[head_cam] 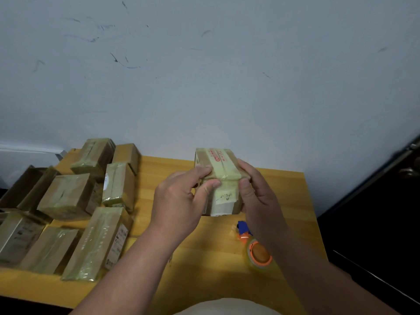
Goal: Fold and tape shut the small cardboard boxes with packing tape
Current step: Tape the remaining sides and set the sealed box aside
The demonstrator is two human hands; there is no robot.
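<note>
Right now the small cardboard box (219, 178) sits between your two hands, raised off the yellow table (284, 189), its taped top face turned up and away from you. A strip of packing tape (223, 171) runs along that top face and folds over the near edge onto the end panel, where a small label shows. Your left hand (179, 201) grips the box's left side, fingers curled over the top edge and the thumb pressing on the tape at the fold. Your right hand (254, 192) grips the opposite side, thumb laid on the near corner, fingers wrapped behind.

By the look of it, you are in the smoothing step: the tape is already on and you are pressing its end down over the edge. The next move likely calls for rubbing the loose tail flat against the end panel, then checking that the seam is fully covered before you set the box aside.

Just below your right wrist, the tape dispenser (256, 248), orange-cored with a blue cutter, lies on the table, within easy reach if another strip is needed. Off beyond your left hand, well apart from it, a pile of finished boxes (75, 201) crowds the table's far side.
</note>
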